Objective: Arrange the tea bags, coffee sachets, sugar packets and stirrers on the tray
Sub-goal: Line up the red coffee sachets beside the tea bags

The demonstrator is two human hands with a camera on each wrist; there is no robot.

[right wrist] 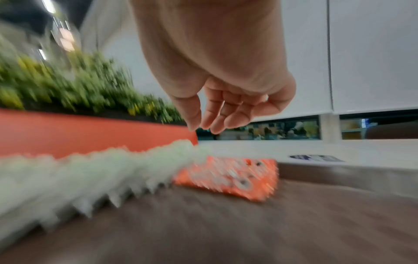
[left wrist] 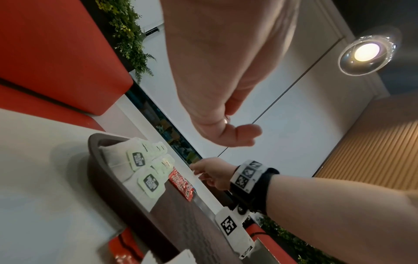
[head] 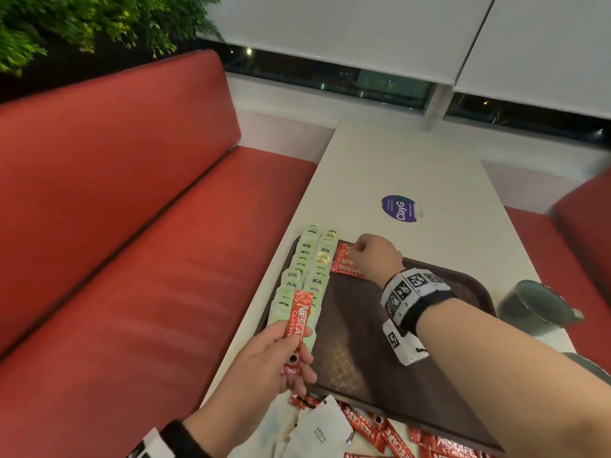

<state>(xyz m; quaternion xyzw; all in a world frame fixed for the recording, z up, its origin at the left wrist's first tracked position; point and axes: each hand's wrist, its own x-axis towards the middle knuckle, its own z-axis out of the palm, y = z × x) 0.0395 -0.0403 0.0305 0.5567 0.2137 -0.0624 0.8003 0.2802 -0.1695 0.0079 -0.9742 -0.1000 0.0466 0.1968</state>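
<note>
White surface (head: 396, 166) flanked by red bench seats (head: 132, 209), window blinds behind. Left hand (head: 264, 361): fingers (head: 305, 360) curled round one red coffee sachet (head: 297, 320), held upright above the tray's near-left corner. Right hand (head: 375, 256): fingers (right wrist: 212, 116) loosely bent, nothing gripped, poised just over three coffee sachets (head: 347, 262) laid at the tray's far end. Beside these, two rows of green tea bags (head: 307, 276) are lined along the left side of the brown tray (head: 413, 368). More sachets (head: 390, 431) and a white sugar packet (head: 320, 431) lie off the near edge. A dark mug (head: 535, 307) is seen right of the tray.
</note>
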